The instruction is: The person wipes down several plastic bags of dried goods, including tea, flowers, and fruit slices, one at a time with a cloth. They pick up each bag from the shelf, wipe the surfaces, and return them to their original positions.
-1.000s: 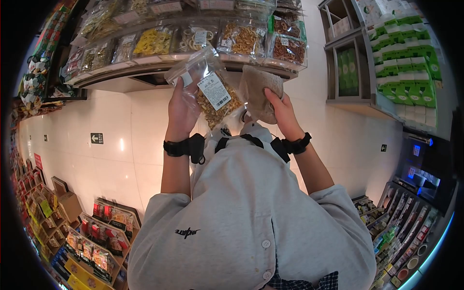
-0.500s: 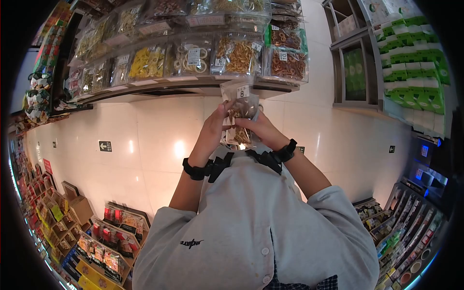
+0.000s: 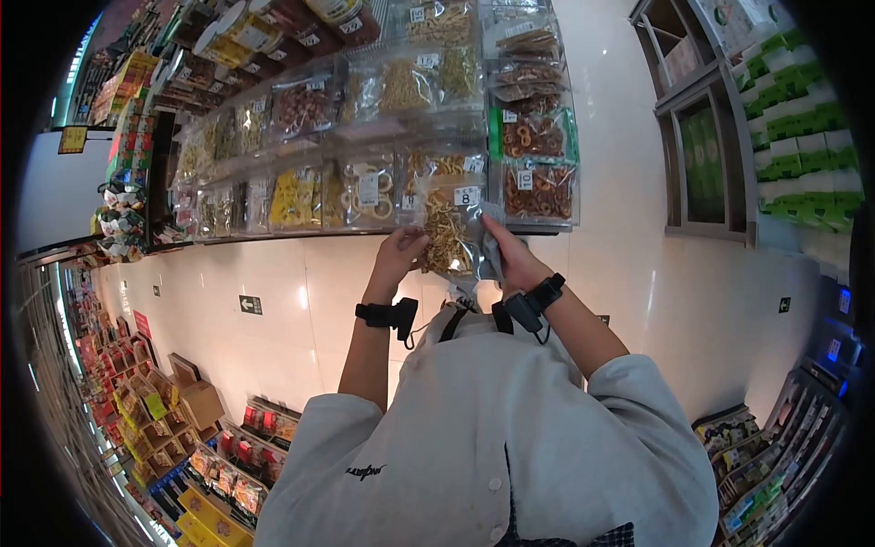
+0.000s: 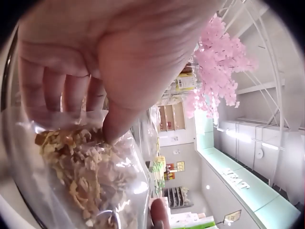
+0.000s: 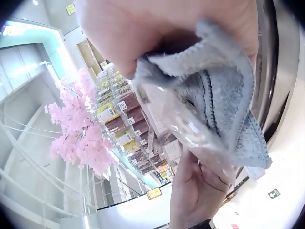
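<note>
Both hands are up at the shelf (image 3: 273, 239) right now, working on one clear snack bag (image 3: 448, 232). Left hand (image 3: 399, 251) has its fingers curled onto the bag's left edge, thumb pressing into the plastic over the dried strips inside — the left wrist view shows that pinch pretty clearly. Right hand (image 3: 510, 260) is clenched around a grey cloth (image 3: 492, 239), bunched between thumb and fingers, and the cloth sits flat against the right side of the bag, so that's where the wiping is going on.

My read on progress: the bag is off its row and held just in front of the other packets (image 3: 365, 187), so it's picked up and being cleaned, but it isn't set back in place yet. Can't tell how much of its surface the cloth has covered, and whether the neighbours got wiped isn't visible either.

Pose-wise, both forearms reach up and forward, wrists close together, palms turned in toward each other with the bag squeezed between the fingertips of one hand and the cloth in the other.
</note>
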